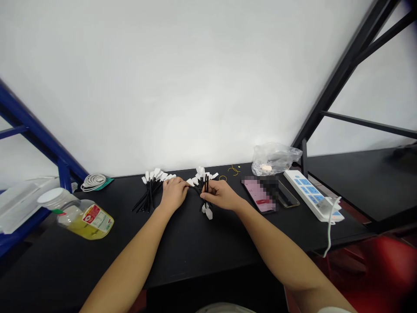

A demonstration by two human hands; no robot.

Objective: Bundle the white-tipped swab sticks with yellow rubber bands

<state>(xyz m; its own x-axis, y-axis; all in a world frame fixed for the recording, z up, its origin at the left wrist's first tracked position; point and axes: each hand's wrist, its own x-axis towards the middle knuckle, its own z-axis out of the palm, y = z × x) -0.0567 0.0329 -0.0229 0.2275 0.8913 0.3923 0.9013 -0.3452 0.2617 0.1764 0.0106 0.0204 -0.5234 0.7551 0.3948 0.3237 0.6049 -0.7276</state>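
Observation:
My right hand [221, 194] is closed around a few black sticks; their dark ends point up and their white tips [209, 213] hang below the fingers. Behind it lies a cluster of black sticks with flat white tips [199, 174], the tips toward the wall. My left hand [175, 191] rests knuckles up at the left of that cluster. Its fingers are pressed together beside the white tips, and what they hold, if anything, is hidden. Another fanned pile of the same black sticks [149, 195] lies just left of my left hand.
On the black table [182, 261] stand a clear jar [86, 219] at left and a coiled white cable [94, 182]. Yellow rubber bands [233, 170], a plastic bag [275, 157], two phones, one pink-screened [259, 193], and a white power strip [309, 193] lie at right.

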